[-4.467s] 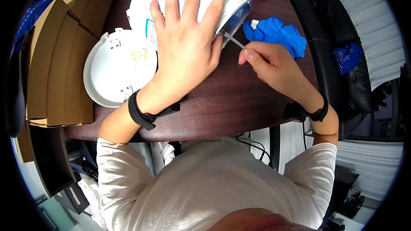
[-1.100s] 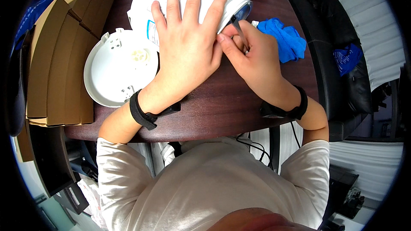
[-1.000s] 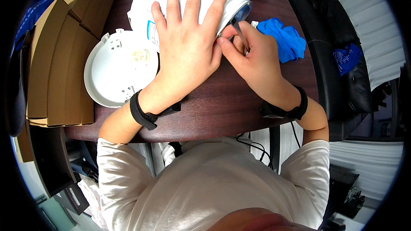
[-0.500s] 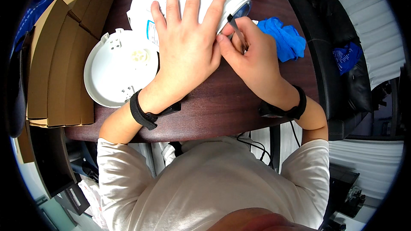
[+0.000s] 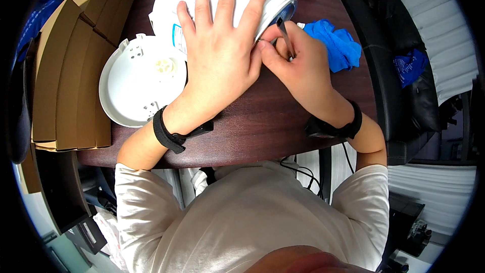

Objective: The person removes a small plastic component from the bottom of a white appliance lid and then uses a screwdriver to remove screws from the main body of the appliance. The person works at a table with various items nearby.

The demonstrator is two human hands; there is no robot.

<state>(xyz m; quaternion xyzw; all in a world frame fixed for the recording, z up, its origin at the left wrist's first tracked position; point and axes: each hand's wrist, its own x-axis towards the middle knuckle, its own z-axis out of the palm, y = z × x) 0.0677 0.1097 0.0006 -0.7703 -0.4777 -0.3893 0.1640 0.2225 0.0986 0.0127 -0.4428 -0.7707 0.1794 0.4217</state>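
A rounded white appliance housing (image 5: pixel 172 5) lies at the far side of the table. My left hand (image 5: pixel 217 45) rests flat on top of it, fingers spread. Pinched in my right hand (image 5: pixel 303 63) is a thin flat metal tool (image 5: pixel 284 31) with a dark end sticking up past the fingers. My right thumb and fingertips are at the near right edge of the housing, beside my left hand; the tool's lower part is hidden in the grip. A round white cover (image 5: pixel 126 83) with a pale plastic fitting lies left of my left wrist.
A crumpled blue cloth (image 5: pixel 337 45) lies just right of my right hand. Cardboard boxes (image 5: pixel 70 78) stand along the table's left side. The dark wooden table (image 5: pixel 242 131) has its curved edge near my body. Black leather seating (image 5: pixel 391 86) is beyond the right edge.
The tool's dark end has tilted slightly to the right as my right hand turned a little. My left hand stays flat on the housing.
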